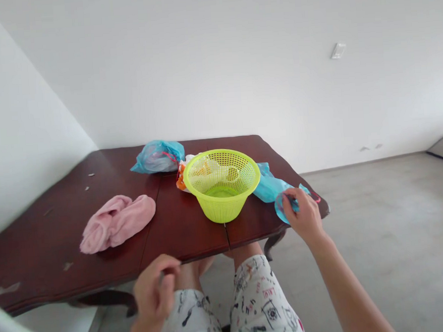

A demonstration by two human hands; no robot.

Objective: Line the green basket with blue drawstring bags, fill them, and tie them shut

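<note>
"What's your right hand (pixel 303 216) on?"

"Its fingers are curled shut on the end of a teal plastic bag (pixel 270 189), out past the table's far right corner, with a pink string (pixel 315 197) just beyond them."

"Which way does the bag point?"

"Its long axis runs from a lime-green plastic basket (pixel 222 186) toward my hand, at about four o'clock from the basket, which stands upright on a dark wooden table (pixel 181 234)."

"And your left hand (pixel 154 287)?"

"It's raised by the table's near edge, thumb and fingers pinched nearly closed. I can't tell whether they hold anything."

"What else is about?"

"From the basket, a blue plastic bag (pixel 158 157) lies at ten o'clock, an orange-and-white bag (pixel 181 178) touches it at nine, and a pink towel (pixel 115 223) lies at eight."
</note>
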